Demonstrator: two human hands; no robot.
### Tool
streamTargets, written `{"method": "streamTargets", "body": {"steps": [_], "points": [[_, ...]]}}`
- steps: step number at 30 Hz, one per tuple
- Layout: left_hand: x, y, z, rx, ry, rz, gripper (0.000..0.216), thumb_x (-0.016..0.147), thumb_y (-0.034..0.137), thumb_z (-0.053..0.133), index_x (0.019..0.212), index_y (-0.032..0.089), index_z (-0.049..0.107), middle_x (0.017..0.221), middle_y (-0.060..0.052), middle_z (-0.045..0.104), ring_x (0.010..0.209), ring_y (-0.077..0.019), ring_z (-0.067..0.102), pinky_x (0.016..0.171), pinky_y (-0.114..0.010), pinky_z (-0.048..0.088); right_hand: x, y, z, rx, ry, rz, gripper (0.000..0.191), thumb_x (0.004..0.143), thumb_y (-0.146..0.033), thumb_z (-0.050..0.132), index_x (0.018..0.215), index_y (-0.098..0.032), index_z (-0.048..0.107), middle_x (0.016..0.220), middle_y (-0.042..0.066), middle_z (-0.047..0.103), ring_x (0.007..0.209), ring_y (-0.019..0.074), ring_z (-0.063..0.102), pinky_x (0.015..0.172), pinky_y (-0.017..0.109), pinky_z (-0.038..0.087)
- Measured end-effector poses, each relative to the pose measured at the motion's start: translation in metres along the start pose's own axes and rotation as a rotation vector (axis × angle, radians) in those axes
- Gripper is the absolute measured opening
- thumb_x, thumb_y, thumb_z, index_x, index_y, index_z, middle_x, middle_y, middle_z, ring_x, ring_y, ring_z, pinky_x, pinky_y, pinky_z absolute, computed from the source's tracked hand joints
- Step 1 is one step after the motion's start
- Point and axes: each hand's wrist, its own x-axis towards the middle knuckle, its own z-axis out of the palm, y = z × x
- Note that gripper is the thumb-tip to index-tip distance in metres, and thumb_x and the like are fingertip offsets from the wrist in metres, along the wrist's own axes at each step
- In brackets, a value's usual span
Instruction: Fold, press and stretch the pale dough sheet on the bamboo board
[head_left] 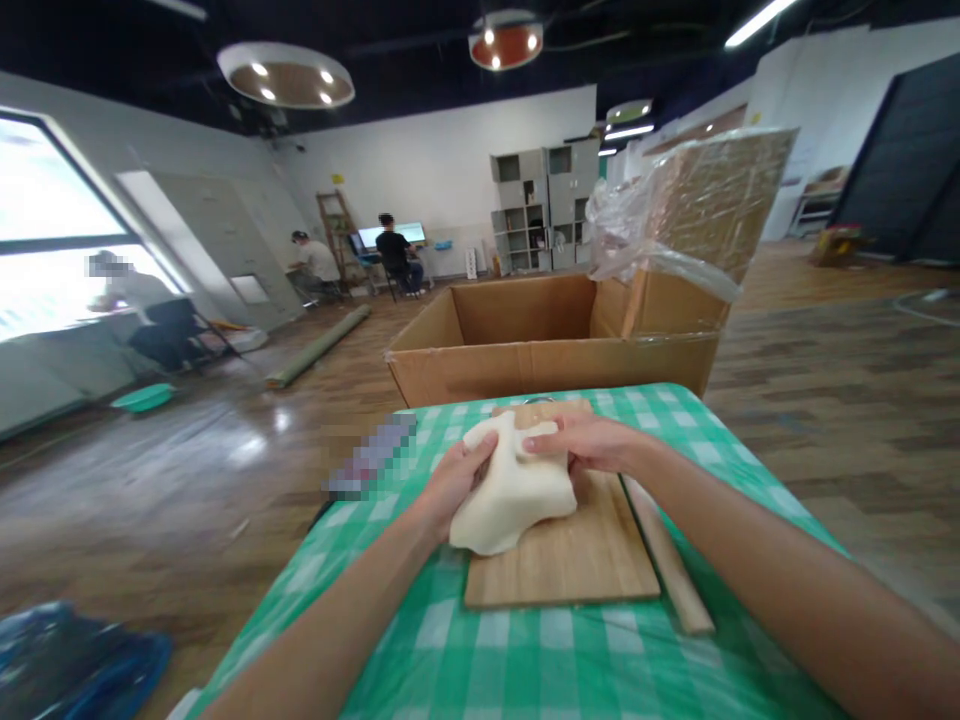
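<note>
A pale, soft sheet of dough [517,490] hangs between my two hands over a wooden cutting board [570,570]. My left hand [461,475] grips its left side, thumb on top and fingers tucked underneath. On the far right side, my right hand [581,440] pinches the dough, its thumb pressing the upper face. The dough droops in folds toward me, and I cannot tell whether its lower edge touches the board. Along the board's right edge lies a wooden rolling pin [671,560], its far end hidden by my right forearm.
A green-and-white checked cloth [420,640] covers the table. At its left edge lies a blurred flat object [371,460]. Just beyond the table stands a large open cardboard box [540,370]. Several people sit farther back, and a green basin [142,398] is on the floor.
</note>
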Motion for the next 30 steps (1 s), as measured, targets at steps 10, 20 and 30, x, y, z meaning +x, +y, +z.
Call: {"method": "streamTargets", "body": {"steps": [10,20,30], "points": [[-0.004,-0.017,-0.008,-0.098,-0.216,-0.018,0.065,0.069,0.029,0.094,0.127,0.015,0.068,0.112,-0.015,0.079,0.097,-0.0299,0.077,0.085,-0.039,0.061,-0.008,-0.001,-0.020,-0.010,0.064,-0.045,0.048,0.072,-0.039,0.090,0.110,-0.013,0.076,0.101,0.008,0.078,0.074,0.0148,0.068,0.062,0.022,0.049],[-0.004,-0.023,0.002,-0.084,-0.141,0.097,0.054,0.084,0.046,0.080,0.128,0.018,0.068,0.108,-0.010,0.080,0.096,-0.0273,0.076,0.080,-0.033,0.060,-0.014,-0.007,-0.026,-0.192,-0.034,-0.009,0.035,0.078,-0.043,0.085,0.098,-0.016,0.076,0.096,0.006,0.078,0.078,0.0183,0.070,0.066,0.026,0.054],[-0.018,-0.017,0.013,0.035,-0.179,0.146,0.048,0.088,0.051,0.074,0.125,0.021,0.070,0.103,-0.006,0.079,0.093,-0.0268,0.075,0.075,-0.030,0.058,-0.013,-0.019,0.001,-0.400,0.015,-0.175,0.039,0.084,-0.056,0.076,0.091,-0.018,0.077,0.084,0.003,0.073,0.068,0.0158,0.062,0.056,0.024,0.046]]}}
